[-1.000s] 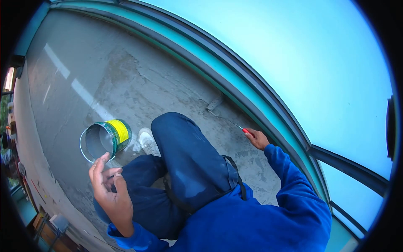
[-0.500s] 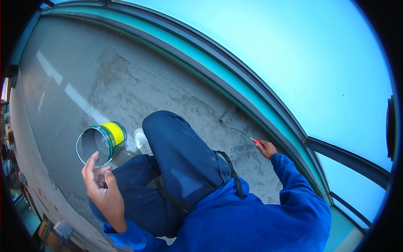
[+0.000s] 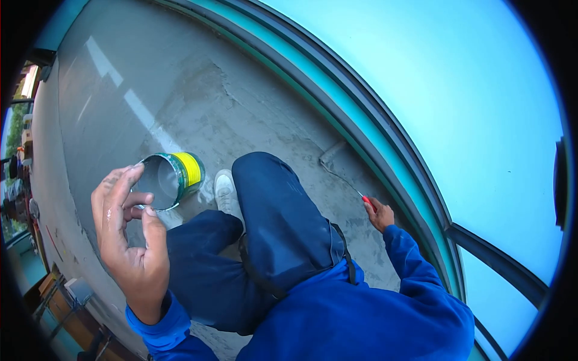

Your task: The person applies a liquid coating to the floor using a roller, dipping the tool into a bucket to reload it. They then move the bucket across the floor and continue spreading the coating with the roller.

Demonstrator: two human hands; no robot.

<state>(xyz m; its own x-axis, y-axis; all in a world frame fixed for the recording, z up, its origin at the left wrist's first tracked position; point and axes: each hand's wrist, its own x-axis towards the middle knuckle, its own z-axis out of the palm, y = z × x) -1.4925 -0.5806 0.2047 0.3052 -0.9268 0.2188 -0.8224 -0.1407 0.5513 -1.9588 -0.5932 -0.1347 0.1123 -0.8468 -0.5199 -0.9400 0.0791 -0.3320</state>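
My right hand [image 3: 380,216] is closed around the red handle of a paint roller [image 3: 334,153]. Its thin bent wire frame reaches up and left to the grey roller sleeve, which lies on the floor close to the teal wall base. Raised in front of me on the left is my left hand [image 3: 133,253], its fingers loosely curled and apart with nothing between them. Beyond those fingertips, a green bucket [image 3: 191,169] with a yellow label stands on the floor, its mouth tilted toward me in this view. The hand overlaps part of its rim.
Grey floor [image 3: 198,114] stretches away, darker and patchy in places, with bright light streaks. A dark rail and teal edge [image 3: 361,129] curve along the right below pale panels [image 3: 457,102]. My bent knee and white shoe [image 3: 226,192] are beside the bucket. Assorted items line the far left.
My left hand has risen closer to the camera and moved left. The view has shifted, so the bucket and floor appear farther right. My right hand still holds the roller in nearly the same place.
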